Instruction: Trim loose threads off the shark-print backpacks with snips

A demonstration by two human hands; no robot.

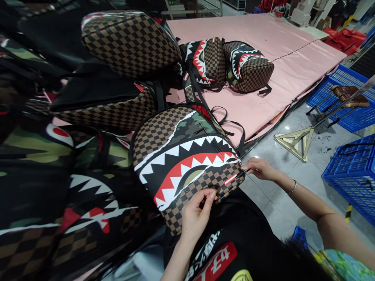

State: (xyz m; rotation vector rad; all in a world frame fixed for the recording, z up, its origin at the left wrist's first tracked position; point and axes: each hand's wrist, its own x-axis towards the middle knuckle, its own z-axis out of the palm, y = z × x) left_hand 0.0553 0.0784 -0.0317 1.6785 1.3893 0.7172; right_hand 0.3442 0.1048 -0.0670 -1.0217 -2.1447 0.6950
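A backpack [181,156] with brown checks, camouflage and a toothed shark-mouth print lies tilted in front of me, partly over my lap. My left hand [197,212] is at its near side, thumb and forefinger pinched together by the checked panel. Whatever they may hold is too small to make out. At the bag's right end, beside a small red label [230,179], my right hand [259,168] is closed around a small, slim dark tool [242,173] whose kind I cannot tell. The tool's tip reaches the bag's edge.
More shark-print backpacks [249,66] stand on the pink-covered table [293,43]. Checked and black bags [131,43] are piled at the left. To the right are blue plastic crates [354,171], a stool with a brown seat [348,95] and a triangular metal base [295,142] on the floor.
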